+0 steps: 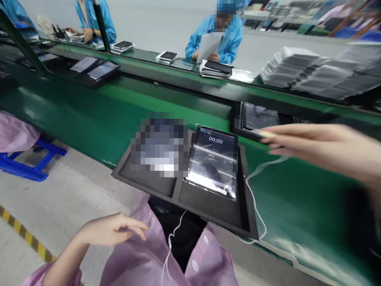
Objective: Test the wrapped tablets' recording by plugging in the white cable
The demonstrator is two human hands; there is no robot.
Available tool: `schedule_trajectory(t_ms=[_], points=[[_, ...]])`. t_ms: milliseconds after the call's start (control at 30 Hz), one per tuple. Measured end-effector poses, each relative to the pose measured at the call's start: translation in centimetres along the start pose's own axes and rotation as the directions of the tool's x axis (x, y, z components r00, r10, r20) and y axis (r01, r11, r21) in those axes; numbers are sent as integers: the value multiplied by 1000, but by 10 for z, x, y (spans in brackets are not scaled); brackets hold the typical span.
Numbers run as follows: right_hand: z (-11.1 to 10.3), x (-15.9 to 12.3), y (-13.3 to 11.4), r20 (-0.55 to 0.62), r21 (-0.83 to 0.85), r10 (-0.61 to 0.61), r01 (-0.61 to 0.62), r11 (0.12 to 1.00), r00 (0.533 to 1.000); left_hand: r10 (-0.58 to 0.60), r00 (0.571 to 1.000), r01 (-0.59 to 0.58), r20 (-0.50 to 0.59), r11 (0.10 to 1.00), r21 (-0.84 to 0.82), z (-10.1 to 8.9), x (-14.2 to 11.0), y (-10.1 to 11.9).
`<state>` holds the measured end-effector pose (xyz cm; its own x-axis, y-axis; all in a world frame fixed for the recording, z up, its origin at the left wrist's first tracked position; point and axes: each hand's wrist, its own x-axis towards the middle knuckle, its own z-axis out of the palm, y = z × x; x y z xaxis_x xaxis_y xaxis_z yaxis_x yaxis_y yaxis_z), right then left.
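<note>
My right hand (309,141) is stretched out over the bench at the right, blurred, its fingers pressed together at a pale tip I cannot make out. A white cable (253,194) runs from beneath that hand down past a black two-compartment tray (205,204). In the tray's right compartment lies a tablet (212,163), its dark screen showing 00:00 under glossy film. Something in the left compartment is pixelated over. My left hand (114,229) hangs above my lap, holding nothing, its fingers loosely bent and apart. The tray juts over the bench's front edge.
Behind the tablet, another black tray (235,123) holds a film-covered device (258,115). Stacks of white sheets (297,65) stand at the back right. Across the green bench (77,115), a co-worker (216,35) in blue handles a white sheet. A blue stool (32,163) is at left.
</note>
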<state>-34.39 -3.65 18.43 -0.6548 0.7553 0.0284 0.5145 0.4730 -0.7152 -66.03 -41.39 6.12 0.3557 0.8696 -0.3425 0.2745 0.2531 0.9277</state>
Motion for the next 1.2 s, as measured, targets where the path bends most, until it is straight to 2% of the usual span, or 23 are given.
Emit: schedule_trajectory(t_ms=[33,100,167,200,267,333,400,500,600,733,833,1033,1200], points=[[13,13,-1,86,19,17,-19,1000,996,-24,1000,25,-18,999,25,-8,1,4],[45,47,-3,224,35,14,-22,999,975,-35,992,44,-120,996,72,-24,4,14],[75,85,-2,224,-27,-33,40,999,974,10,957,17,-289,996,90,-42,10,24],[87,103,0,193,-88,-59,77,993,979,42,920,-2,-389,995,105,-52,16,29],[103,132,7,154,-179,-90,118,977,984,114,809,-14,-576,984,176,-74,30,36],[110,151,15,162,-220,-119,153,963,980,196,694,15,-693,958,286,-97,49,40],[111,162,22,197,-248,-166,213,945,966,290,615,58,-733,911,409,-122,73,41],[111,171,31,252,-275,-239,306,911,938,382,562,169,-734,815,554,-157,112,38],[111,176,40,285,-288,-274,355,889,918,349,583,275,-734,765,582,-182,146,30],[111,182,49,317,-266,-380,466,844,869,240,647,303,-724,791,532,-197,169,22],[108,186,52,318,-185,-460,530,828,829,184,675,293,-714,822,489,-198,170,21],[101,187,53,356,-95,-478,540,836,803,153,688,285,-710,842,458,-196,167,23],[99,185,52,342,-62,-459,507,860,820,134,692,313,-709,829,463,-194,169,27]])
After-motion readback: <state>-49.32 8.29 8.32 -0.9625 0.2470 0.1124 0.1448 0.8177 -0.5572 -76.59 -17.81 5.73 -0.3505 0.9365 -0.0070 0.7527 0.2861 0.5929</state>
